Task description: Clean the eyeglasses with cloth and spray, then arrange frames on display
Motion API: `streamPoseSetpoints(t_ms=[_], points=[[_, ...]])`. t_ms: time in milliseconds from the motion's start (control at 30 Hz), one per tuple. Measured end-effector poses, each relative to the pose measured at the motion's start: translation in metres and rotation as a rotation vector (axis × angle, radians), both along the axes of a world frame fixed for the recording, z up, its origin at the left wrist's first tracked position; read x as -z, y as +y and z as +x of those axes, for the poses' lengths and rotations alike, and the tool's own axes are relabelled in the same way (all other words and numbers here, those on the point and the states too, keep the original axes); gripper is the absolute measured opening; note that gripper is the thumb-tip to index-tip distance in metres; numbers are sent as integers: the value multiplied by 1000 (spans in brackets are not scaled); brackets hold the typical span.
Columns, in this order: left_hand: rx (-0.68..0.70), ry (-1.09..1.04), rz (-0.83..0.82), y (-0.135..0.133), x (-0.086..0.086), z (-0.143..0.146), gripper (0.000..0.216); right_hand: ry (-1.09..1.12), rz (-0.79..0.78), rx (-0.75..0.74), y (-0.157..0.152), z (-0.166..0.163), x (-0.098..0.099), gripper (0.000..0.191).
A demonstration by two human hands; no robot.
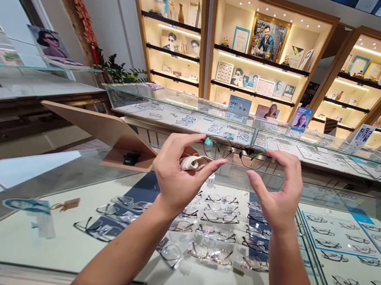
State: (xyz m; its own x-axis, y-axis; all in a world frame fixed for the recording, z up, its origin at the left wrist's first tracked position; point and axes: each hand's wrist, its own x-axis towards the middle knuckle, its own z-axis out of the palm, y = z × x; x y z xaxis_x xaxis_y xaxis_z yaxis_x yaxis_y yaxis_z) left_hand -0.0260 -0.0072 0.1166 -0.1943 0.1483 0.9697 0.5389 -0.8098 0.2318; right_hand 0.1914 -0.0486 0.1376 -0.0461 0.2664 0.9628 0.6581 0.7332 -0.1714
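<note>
Currently the glasses [235, 151] are held up over the desk [10, 243], lenses side by side between the two hands; the left hand [185, 171] pinches the rim at their left end between thumb and forefinger, and a pale cloth [194, 163] is bunched in that same hand, just below the glasses; the right hand [280, 188] is curved, its forefinger at the right end of the glasses and its thumb set apart, just under the right lens; whether it grips them I cannot tell. Lower than the glasses, frames [215, 233] lie in rows inside the glass desk; a small white bottle [211, 180] shows just below the glasses; left of the glasses is a tilted board [97, 126]; farther left and lower lies a brown tag [70, 204]; beyond the glasses rise lit shelves [243, 53].
</note>
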Motion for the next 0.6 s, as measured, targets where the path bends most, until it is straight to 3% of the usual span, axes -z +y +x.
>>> streamPoseSetpoints(t_ms=[400,600], points=[[-38,0,-31,0,0,1,49,73,-54,-19,6,-3,4,30],[28,6,-89,2,-1,2,49,90,-92,46,6,-1,4,33]])
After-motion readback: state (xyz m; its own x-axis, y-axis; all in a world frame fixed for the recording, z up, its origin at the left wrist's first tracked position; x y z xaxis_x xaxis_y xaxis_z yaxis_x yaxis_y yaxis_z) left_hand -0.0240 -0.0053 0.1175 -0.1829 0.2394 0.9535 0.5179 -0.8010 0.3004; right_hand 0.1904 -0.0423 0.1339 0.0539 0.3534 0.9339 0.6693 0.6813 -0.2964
